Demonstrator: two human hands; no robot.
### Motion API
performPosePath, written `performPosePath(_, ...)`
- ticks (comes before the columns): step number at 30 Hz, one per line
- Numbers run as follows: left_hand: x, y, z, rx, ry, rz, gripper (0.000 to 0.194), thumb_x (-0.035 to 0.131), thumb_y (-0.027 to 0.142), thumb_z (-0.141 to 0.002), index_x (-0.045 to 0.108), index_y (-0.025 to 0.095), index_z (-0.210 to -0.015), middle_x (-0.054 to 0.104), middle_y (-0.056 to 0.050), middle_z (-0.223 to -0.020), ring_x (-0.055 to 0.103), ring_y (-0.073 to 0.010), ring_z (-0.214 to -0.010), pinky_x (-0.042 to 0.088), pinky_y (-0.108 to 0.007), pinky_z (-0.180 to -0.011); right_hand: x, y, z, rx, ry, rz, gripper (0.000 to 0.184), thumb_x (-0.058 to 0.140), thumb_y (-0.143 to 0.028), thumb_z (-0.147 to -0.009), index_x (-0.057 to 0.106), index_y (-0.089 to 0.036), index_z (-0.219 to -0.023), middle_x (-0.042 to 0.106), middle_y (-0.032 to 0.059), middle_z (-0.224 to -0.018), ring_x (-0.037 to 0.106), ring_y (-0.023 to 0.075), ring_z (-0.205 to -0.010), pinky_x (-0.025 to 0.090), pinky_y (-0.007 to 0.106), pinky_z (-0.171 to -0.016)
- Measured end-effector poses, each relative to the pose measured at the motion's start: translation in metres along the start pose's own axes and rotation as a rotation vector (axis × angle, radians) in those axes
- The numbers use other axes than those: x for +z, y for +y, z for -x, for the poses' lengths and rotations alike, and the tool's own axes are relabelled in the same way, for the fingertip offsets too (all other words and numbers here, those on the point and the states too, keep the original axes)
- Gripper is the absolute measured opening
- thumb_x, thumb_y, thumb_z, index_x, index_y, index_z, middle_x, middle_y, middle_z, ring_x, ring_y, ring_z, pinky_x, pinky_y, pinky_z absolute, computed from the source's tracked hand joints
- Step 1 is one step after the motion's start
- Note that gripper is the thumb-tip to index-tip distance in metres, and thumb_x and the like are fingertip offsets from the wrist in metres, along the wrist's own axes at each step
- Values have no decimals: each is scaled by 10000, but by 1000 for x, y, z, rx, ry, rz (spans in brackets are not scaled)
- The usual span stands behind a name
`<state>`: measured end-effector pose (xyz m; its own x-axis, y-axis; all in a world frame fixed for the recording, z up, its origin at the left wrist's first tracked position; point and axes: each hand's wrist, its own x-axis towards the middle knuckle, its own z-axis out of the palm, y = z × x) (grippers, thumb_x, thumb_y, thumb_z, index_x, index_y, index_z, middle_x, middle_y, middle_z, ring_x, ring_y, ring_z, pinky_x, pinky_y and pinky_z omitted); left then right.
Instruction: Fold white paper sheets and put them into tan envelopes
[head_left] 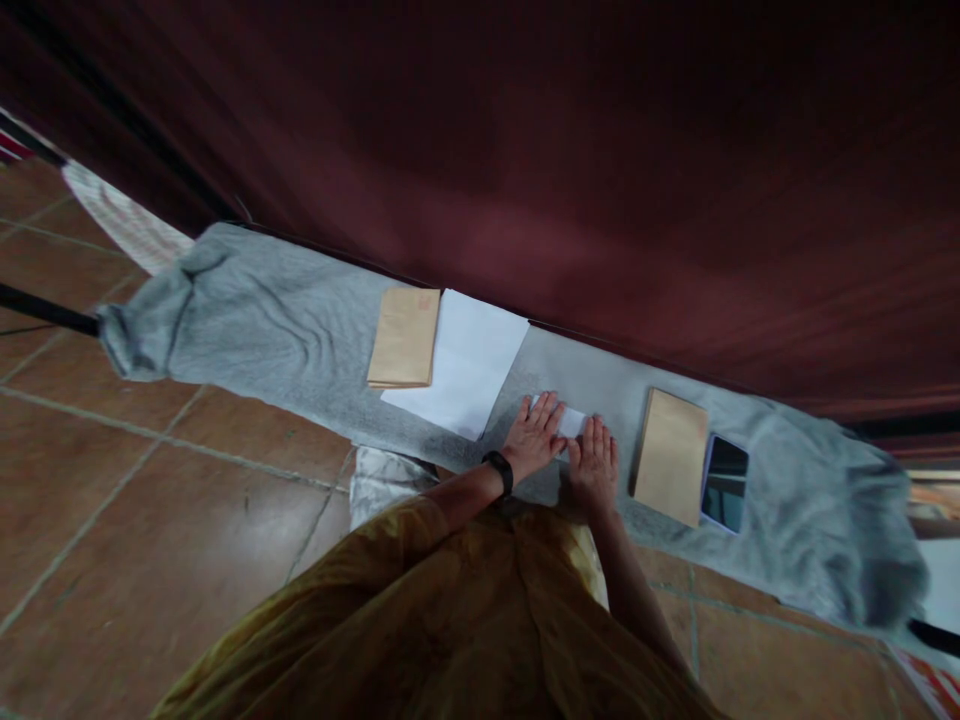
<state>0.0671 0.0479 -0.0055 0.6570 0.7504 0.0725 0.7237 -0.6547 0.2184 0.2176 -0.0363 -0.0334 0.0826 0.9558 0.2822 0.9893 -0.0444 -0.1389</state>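
Both palms rest on a small folded piece of white paper [573,421] lying on the cloth-covered board. My left hand [533,436], with a black band at the wrist, covers the paper's left part with fingers stretched out. On its right end lies my right hand [595,462], fingers extended and flat. Larger white sheets [480,360] are to the left of my hands. A stack of brown envelopes [405,338] overlaps the left edge of those sheets. Right of my right hand sits another stack of brown envelopes [671,457].
A phone [725,484] lies against the right-hand envelopes. Grey cloth [255,310] drapes the narrow board and bunches at both ends. A dark red curtain [480,170] hangs along its far edge. Tiled floor [150,540] shows below.
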Motion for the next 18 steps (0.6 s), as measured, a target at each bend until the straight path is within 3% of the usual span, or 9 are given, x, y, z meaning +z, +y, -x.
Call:
performPosePath(6, -8, -3, -3, 11, -7, 11, 609, 388, 466, -1013, 407, 103, -1502, 339, -186, -1609, 283, -321, -1496, 193, -553, -1213, -3, 4, 2, 8, 12, 17, 591, 320, -377, -1059, 306, -72, -1565, 341, 232, -1594, 349, 352, -1465, 316, 565, -1159)
performPosePath(10, -25, -11, -17, -3, -50, 91, 460, 411, 318, -1010, 493, 129, -1422, 513, -158, -1474, 439, -299, -1376, 297, -513, -1159, 0, 0, 0, 45, 33, -10, 620, 319, -405, -1059, 287, -52, -1568, 364, 240, -1580, 368, 348, -1454, 323, 557, -1155)
performPosePath(15, -44, -17, -45, -232, -136, 437, 239, 592, 160, -855, 675, 146, -1079, 631, -143, -1264, 497, -293, -1285, 331, -432, -1124, 1, 2, -3, 71, 41, -45, 600, 313, -415, -1058, 344, -66, -1545, 394, 229, -1567, 367, 331, -1455, 311, 551, -1165)
performPosePath(18, -47, -23, -55, -326, -171, 548, 96, 637, 144, -776, 689, 161, -855, 697, -105, -980, 613, -272, -1072, 445, -377, -970, -3, 4, -2, 94, 28, -113, 570, 301, -393, -1059, 376, -78, -1528, 412, 217, -1561, 353, 316, -1465, 319, 558, -1168)
